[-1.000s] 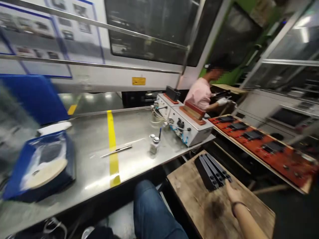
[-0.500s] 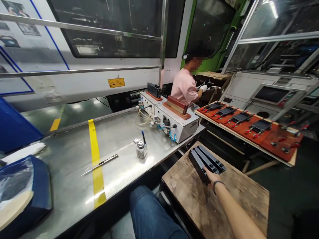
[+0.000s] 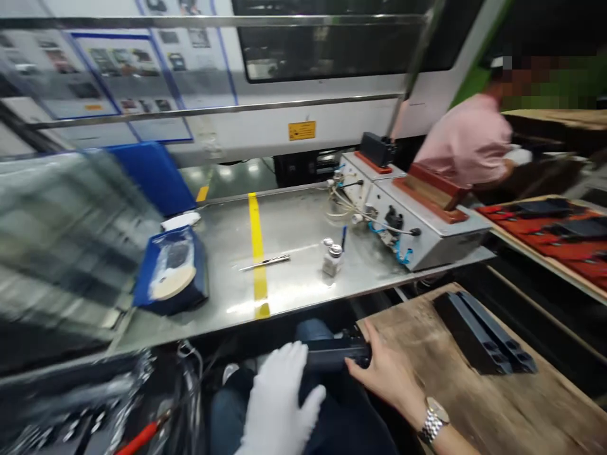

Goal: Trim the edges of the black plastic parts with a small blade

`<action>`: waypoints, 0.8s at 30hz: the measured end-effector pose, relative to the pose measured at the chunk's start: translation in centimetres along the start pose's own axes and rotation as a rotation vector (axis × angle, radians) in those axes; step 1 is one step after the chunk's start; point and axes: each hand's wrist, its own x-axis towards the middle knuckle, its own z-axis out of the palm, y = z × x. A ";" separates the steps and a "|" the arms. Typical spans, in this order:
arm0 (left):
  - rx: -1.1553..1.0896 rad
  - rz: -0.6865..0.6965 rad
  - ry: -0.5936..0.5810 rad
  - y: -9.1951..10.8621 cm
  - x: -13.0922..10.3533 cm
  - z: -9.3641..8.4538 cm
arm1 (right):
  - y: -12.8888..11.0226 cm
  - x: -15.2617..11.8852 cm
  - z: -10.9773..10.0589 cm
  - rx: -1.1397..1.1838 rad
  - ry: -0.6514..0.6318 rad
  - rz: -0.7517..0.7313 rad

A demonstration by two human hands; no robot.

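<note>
Nearest the camera, over the lap, both hands now meet on one black part (image 3: 337, 352) — half a second ago only the bare right arm showed, stretched out to the stack on the wooden board. The right hand (image 3: 386, 374), bare and wearing a wristwatch, is closed around the part's right end; the white-gloved left hand (image 3: 281, 398) lies along its left end, fingers curved over it, though whether it truly clamps cannot be told. So one piece has come off the stack and been drawn in close, and judging by this the handling of that piece is only starting.

Just right, the remaining stack (image 3: 484, 331) rests on the board (image 3: 474, 404), untouched. Beyond, on the steel table (image 3: 294, 287), lie a thin metal tool (image 3: 264, 261), a small bottle (image 3: 332, 259), a blue pouch (image 3: 173, 279) and a white control box (image 3: 417, 221). Farthest off, a person in pink (image 3: 467, 142) works at a separate bench.
</note>
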 end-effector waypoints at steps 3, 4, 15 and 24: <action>0.143 -0.223 -0.063 1.5 0.3 1.1 | -5.2 -0.9 1.5 -0.049 -0.129 -0.315; 0.140 -0.308 -0.025 1.1 0.2 1.0 | -6.4 -0.8 1.9 -0.060 -0.173 -0.407; -0.975 -0.531 0.401 -7.1 -7.7 -1.1 | -20.6 15.1 1.9 -0.236 0.061 -0.676; -1.237 -0.405 0.404 -5.8 -8.3 -1.7 | -18.1 19.2 2.0 -0.182 0.172 -0.583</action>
